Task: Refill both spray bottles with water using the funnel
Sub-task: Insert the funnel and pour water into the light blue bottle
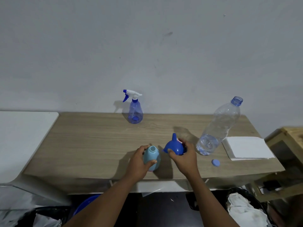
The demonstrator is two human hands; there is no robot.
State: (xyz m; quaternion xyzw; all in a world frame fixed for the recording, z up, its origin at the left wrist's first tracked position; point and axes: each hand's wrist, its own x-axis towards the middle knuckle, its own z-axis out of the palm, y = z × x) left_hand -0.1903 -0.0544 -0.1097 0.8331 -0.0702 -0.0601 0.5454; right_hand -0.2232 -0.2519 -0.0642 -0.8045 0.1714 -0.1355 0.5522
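Observation:
My left hand (141,161) grips a light blue bottle (151,155) that stands on the wooden table (91,145) with its neck uncapped. Just to its right, my right hand (186,158) holds a dark blue funnel (174,147) with its spout pointing up and away; something pink shows behind the funnel. A clear blue spray bottle (135,110) with a white and blue trigger head stands at the table's back edge. A large clear water bottle (218,128), uncapped and about a quarter full, stands at the right. Its blue cap (215,162) lies on the table.
A stack of white paper napkins (247,148) lies at the table's right end. A white surface (21,133) adjoins the table on the left, a wooden stand (288,138) on the right. Bins with crumpled paper (242,207) and a blue basin (86,203) sit below the front edge.

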